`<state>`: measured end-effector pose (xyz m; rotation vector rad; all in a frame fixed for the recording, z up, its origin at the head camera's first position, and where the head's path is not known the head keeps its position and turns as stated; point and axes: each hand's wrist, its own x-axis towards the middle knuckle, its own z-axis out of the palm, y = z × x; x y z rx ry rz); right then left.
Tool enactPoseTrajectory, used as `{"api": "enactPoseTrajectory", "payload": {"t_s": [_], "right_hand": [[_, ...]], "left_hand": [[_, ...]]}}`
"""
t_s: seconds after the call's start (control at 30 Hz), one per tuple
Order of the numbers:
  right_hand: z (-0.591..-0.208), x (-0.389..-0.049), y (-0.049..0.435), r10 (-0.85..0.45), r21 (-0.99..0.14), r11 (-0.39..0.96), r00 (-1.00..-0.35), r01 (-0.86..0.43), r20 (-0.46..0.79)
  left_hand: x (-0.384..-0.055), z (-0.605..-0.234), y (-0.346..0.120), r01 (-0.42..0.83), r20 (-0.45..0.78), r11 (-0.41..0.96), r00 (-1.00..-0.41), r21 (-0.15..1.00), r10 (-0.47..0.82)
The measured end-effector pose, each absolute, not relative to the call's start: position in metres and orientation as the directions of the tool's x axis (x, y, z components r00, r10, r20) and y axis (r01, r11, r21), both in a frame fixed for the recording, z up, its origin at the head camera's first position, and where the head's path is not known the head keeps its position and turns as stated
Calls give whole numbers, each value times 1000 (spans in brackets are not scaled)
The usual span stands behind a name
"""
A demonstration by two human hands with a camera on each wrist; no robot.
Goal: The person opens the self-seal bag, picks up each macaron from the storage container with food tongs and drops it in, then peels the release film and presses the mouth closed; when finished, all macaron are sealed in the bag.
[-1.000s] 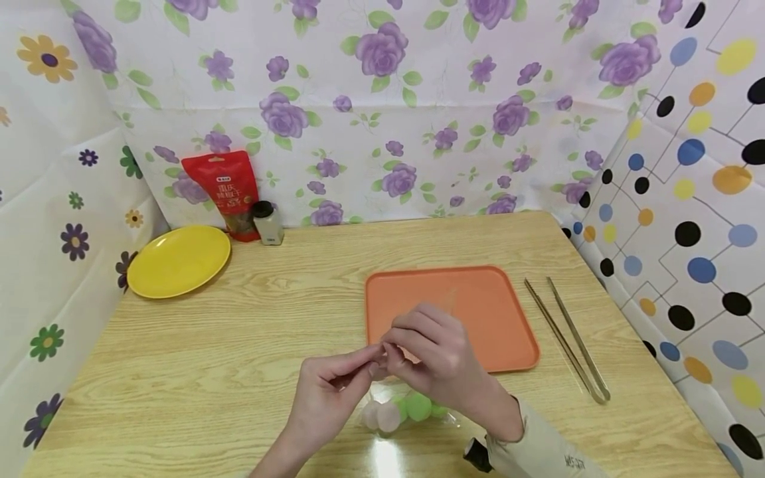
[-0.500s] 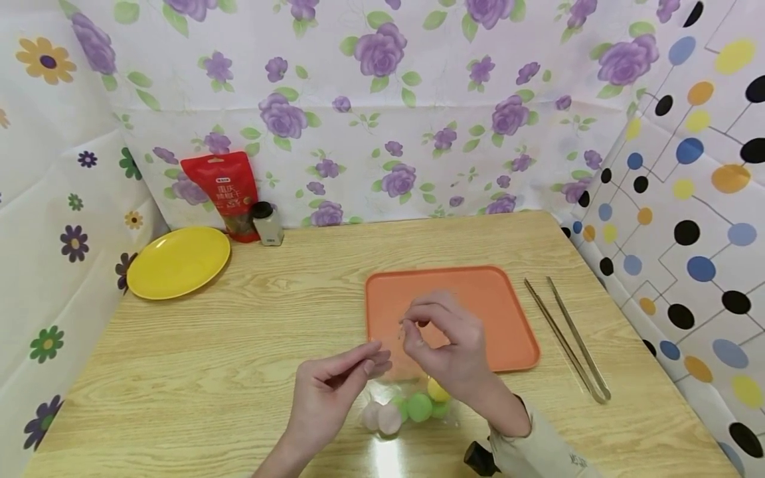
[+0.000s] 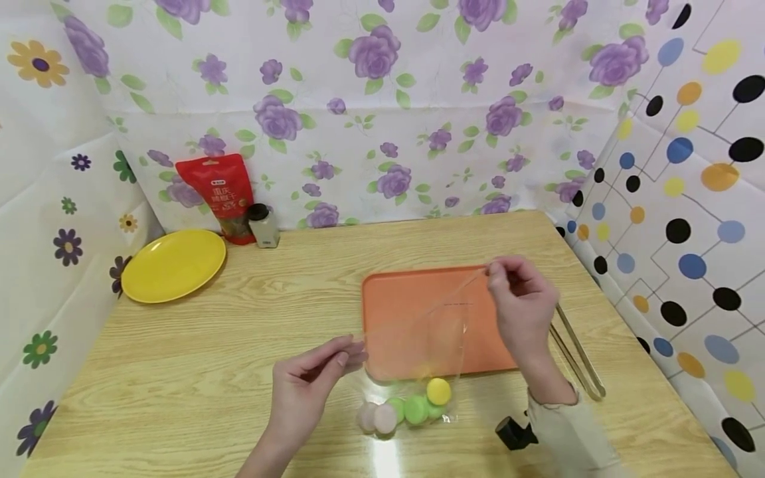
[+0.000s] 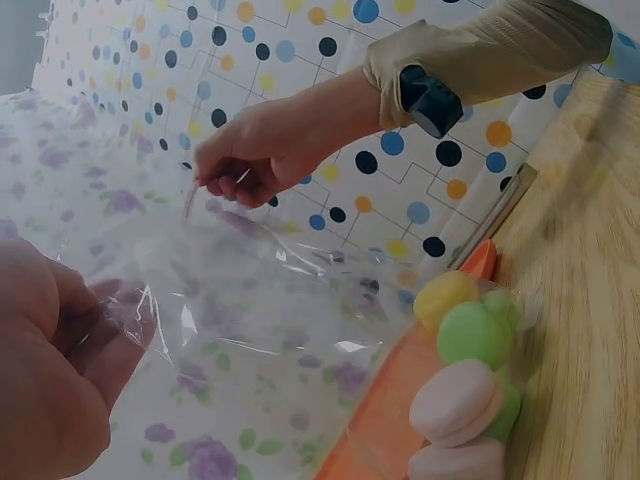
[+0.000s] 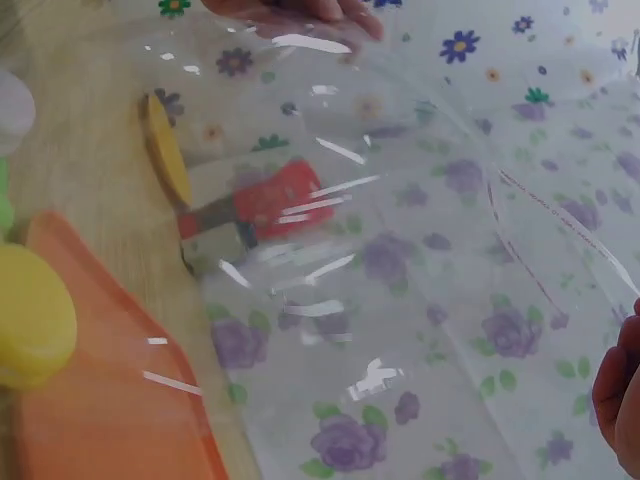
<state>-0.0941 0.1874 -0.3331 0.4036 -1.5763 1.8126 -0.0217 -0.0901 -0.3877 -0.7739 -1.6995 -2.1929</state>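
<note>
Stretching between both hands is a clear plastic bag (image 3: 433, 332), its mouth pulled wide above the wooden table (image 3: 197, 358). The left hand (image 3: 307, 378) pinches one edge of the bag near 6 o'clock, fingers curled round the film. The right hand (image 3: 521, 302) pinches the opposite edge, raised toward 2 o'clock over the far right corner of the orange tray (image 3: 406, 312). Inside the bag's bottom, resting on the table just in front of the tray's near edge, lie round macarons (image 3: 406, 408): one yellow, some green, some pale pink, touching one another. Metal tongs (image 3: 576, 352) lie to the right of the tray at 3 o'clock. At 10 o'clock sits a yellow plate (image 3: 173, 264), with a red pouch (image 3: 222, 196) and a small black-capped jar (image 3: 261, 224) just beside it against the flowered backdrop.
</note>
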Motion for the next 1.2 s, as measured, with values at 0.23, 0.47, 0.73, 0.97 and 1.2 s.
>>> {"api": "enactPoseTrajectory", "payload": {"t_s": [0.23, 0.47, 0.73, 0.97, 1.2], "right_hand": [[-334, -104, 229, 451, -814, -227, -798, -535, 399], [-336, -110, 266, 471, -769, -472, -861, -431, 194], [-339, -112, 313, 387, -643, -708, -922, -291, -8], [-374, -119, 339, 445, -993, -71, -894, -91, 50], [-427, -124, 362, 344, -923, 381, -934, 51, 91]], "left_hand": [[-24, -389, -101, 464, 497, -254, -863, 849, 84], [-25, -387, -108, 399, 426, -241, -902, 885, 73], [-26, -389, -106, 395, 424, -237, -901, 887, 85], [-26, -389, -104, 402, 434, -251, -897, 880, 87], [-27, -388, -101, 406, 444, -259, -890, 876, 106]]}}
